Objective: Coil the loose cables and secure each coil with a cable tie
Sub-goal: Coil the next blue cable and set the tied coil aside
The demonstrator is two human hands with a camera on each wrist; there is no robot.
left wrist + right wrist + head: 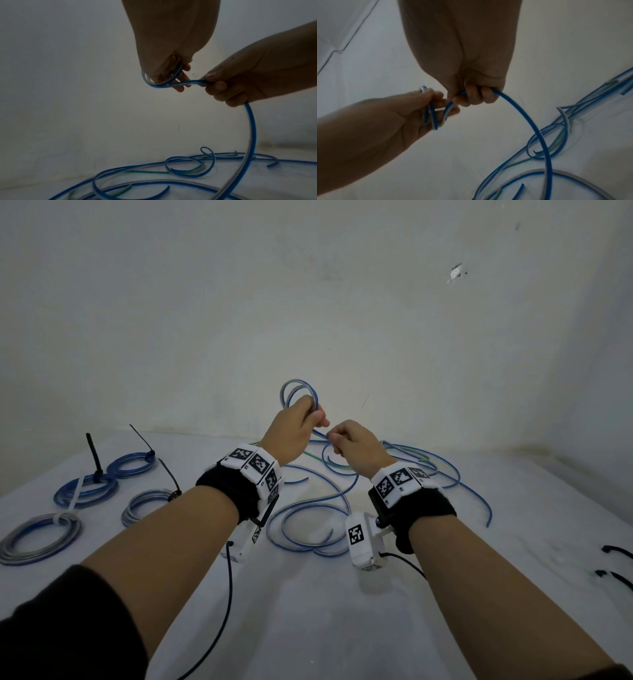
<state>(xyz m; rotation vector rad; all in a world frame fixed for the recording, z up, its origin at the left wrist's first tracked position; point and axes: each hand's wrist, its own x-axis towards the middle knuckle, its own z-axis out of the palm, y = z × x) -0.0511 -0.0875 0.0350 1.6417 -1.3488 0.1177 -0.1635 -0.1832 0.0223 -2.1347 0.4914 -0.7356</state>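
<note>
Aloft, left hand (296,424) grips the blue cable (251,129) coil (small loops) — right hand (356,445) pinches its tail.

Bare indoor room, plain scuffed white wall (342,302) beyond the hands, white cloth-covered table (308,611) beneath them, kind of place undetermined

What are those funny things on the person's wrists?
Each wrist wears a black band topped by a white strip of black-and-white square code markers. A small white camera box with its own marker hangs under each wrist, trailing a thin black cable. The forearms are bare; a dark sleeve shows on the left arm.
</note>
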